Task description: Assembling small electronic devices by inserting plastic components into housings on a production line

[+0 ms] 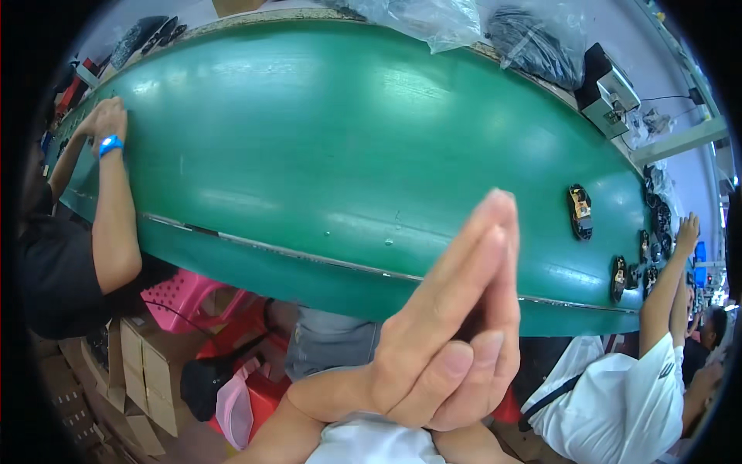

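My left hand (417,344) and my right hand (498,371) are raised in front of me, over the near edge of the green work surface (309,147). Palm faces palm, with the fingers stretched out and the fingertips touching at the top. Both thumbs point up side by side on the near side. No object shows between the hands, though the gap between the palms is dark. Nearest to them on the surface, to the right, lies a long black part (580,213) with orange and silver areas.
More black parts (619,278) lie at the right end, by a person in white (610,402). A person with a blue wristband (110,145) works at the left. Plastic bags (537,42) and a metal-fronted device (608,93) line the far edge. A cardboard box (151,371) stands below left.
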Motion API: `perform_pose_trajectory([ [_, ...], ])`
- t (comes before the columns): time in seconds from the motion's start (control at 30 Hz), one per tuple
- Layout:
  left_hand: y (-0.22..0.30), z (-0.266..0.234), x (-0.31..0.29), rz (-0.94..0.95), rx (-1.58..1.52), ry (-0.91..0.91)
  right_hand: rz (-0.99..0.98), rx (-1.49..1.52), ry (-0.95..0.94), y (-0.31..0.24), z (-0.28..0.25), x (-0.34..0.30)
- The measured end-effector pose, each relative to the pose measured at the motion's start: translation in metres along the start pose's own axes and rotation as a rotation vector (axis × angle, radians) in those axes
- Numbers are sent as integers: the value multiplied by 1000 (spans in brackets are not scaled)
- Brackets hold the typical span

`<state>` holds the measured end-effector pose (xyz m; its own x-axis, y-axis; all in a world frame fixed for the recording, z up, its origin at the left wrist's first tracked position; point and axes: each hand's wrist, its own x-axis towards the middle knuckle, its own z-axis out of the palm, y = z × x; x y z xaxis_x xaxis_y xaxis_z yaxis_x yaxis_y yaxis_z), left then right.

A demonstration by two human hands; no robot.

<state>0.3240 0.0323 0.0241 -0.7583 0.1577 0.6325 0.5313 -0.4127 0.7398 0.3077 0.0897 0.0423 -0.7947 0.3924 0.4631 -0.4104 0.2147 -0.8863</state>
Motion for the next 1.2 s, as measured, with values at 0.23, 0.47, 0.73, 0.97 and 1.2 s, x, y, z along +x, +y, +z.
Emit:
perform_pose_trajectory([
  [0.23,-12,-4,9,-93,-48,7,-165,-1,-226,-2,-35,-10],
  [0.47,-10,-3,17,-135,10,83,-127,34,-205,-2,-23,-3],
  [0.73,-26,0,15,-41,-242,163,-96,76,-204,8,-24,-4],
  [0.97,-3,9,18,-300,-369,239,84,58,-103,-7,-23,-11],
  [1.2,-39,3,19,-243,-416,227,-54,-85,-30,14,-22,-7],
])
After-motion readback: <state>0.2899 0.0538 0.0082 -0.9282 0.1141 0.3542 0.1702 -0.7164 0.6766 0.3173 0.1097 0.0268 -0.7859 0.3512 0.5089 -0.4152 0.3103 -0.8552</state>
